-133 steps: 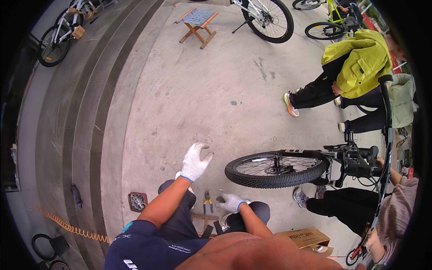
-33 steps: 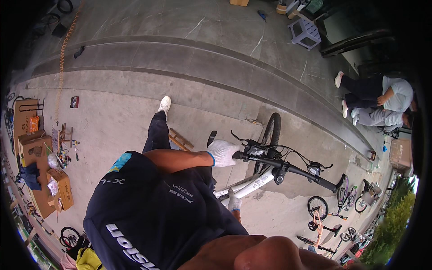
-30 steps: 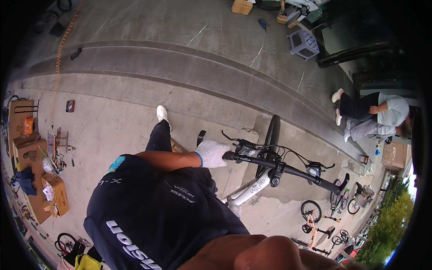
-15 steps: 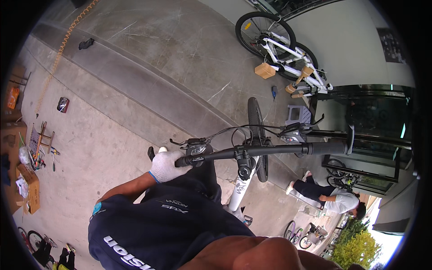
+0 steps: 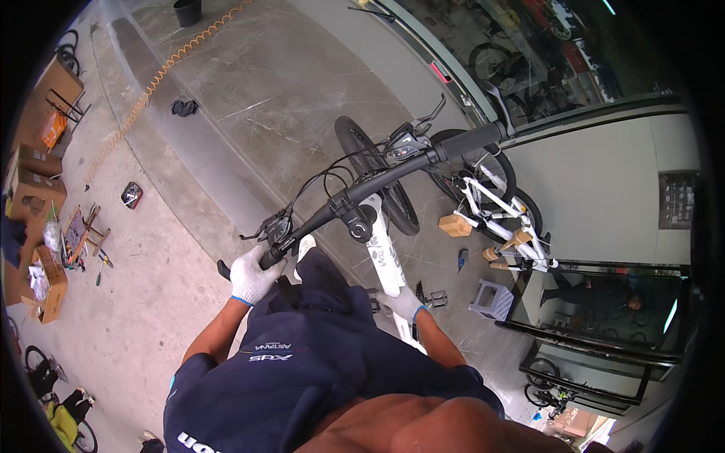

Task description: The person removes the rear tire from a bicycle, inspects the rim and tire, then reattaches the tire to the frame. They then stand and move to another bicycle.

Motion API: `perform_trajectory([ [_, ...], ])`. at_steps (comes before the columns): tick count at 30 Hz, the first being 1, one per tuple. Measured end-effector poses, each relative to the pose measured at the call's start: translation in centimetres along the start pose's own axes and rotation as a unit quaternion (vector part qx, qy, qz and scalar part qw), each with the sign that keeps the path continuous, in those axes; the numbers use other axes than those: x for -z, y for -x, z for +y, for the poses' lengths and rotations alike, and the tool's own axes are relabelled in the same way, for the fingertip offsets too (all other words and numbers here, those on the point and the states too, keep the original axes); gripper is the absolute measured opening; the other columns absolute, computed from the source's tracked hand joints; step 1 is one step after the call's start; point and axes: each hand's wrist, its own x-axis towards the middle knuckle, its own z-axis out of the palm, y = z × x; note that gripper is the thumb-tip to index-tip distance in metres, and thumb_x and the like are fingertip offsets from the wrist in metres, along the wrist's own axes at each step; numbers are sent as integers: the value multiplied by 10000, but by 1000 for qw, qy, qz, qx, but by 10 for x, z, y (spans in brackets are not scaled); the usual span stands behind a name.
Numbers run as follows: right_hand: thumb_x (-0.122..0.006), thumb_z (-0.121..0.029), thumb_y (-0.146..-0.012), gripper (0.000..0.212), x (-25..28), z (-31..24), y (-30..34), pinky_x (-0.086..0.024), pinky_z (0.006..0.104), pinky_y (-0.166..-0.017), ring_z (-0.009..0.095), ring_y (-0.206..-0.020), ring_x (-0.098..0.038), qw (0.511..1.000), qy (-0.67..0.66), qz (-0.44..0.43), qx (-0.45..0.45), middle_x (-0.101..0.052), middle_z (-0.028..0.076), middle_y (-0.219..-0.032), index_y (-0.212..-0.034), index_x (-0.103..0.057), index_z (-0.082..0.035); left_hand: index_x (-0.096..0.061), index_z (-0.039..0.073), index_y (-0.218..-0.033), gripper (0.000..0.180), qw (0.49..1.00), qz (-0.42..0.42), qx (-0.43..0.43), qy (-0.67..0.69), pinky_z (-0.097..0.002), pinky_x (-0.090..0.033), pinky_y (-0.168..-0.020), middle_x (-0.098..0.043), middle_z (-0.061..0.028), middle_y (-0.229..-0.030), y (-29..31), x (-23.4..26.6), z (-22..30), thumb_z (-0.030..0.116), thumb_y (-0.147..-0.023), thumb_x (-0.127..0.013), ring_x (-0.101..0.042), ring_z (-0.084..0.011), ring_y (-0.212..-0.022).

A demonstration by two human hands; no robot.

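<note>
A white bicycle (image 5: 385,264) with a black handlebar (image 5: 374,183) stands in front of me, its handlebar slanting up to the right. My left hand (image 5: 255,276), in a white knitted glove, is closed round the handlebar's left end, beside the shifter (image 5: 278,229). Lower on the bike, my gloved right hand (image 5: 402,303) is wrapped round the white frame tube. The black front wheel (image 5: 396,204) points away from me. A pedal (image 5: 436,299) shows just right of my right hand.
Another white bicycle (image 5: 491,204) with cardboard wrapping leans at the wall. Near it are a grey step stool (image 5: 491,300) and a blue-and-black tool (image 5: 462,260). Cardboard boxes (image 5: 38,196), loose tools (image 5: 103,260) and a coiled orange hose (image 5: 180,54) lie on the left.
The bike and my view have turned; the handlebar now slants up to the right instead of lying level. My right hand on the frame shows more fully. The seated person has left view.
</note>
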Motion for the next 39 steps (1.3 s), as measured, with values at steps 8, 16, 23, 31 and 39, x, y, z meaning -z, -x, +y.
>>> perform_trajectory([
  [8,-865,-620,-821,796,202,-150,-213,-599,442,-918,349,-1012,-796,985,169,16,20,-821,232,-1077,-1233,-799,57,-757,86,-1123,449,995,80,-3,-60,-504,-600,-782,-794,-200,-908,-173,35,96,482,-922,-824,-784,-420,-875],
  [16,-854,-521,-752,787,332,-268,-372,-570,469,-1111,427,-1281,-718,934,254,247,56,-750,304,-1328,-1338,-755,-4,-691,28,-1205,519,970,93,-112,-192,-549,-614,-827,-800,-255,-1000,-376,35,243,481,-973,-792,-788,-440,-960],
  [23,-791,-436,-929,542,369,-290,-327,-590,510,-1006,411,-1115,-767,889,147,382,207,-800,240,-1152,-1307,-750,-49,-706,-25,-1208,542,958,56,-123,-253,-540,-640,-839,-824,-237,-1019,-512,25,285,473,-1002,-755,-814,-410,-985],
  [31,-830,-420,-922,597,391,-147,-223,-568,553,-1059,447,-1272,-674,828,225,511,-46,-685,208,-1416,-1409,-698,-103,-684,-28,-1269,583,968,67,-91,-222,-532,-629,-904,-819,-249,-1095,-530,0,300,483,-1001,-761,-804,-414,-1059],
  [39,-861,-296,-915,612,374,-92,-213,-562,533,-1070,435,-1259,-673,802,255,539,-8,-657,188,-1469,-1473,-670,-135,-584,-53,-1347,634,988,55,-8,-142,-537,-615,-951,-791,-295,-1154,-483,-60,284,453,-1005,-758,-774,-465,-1097],
])
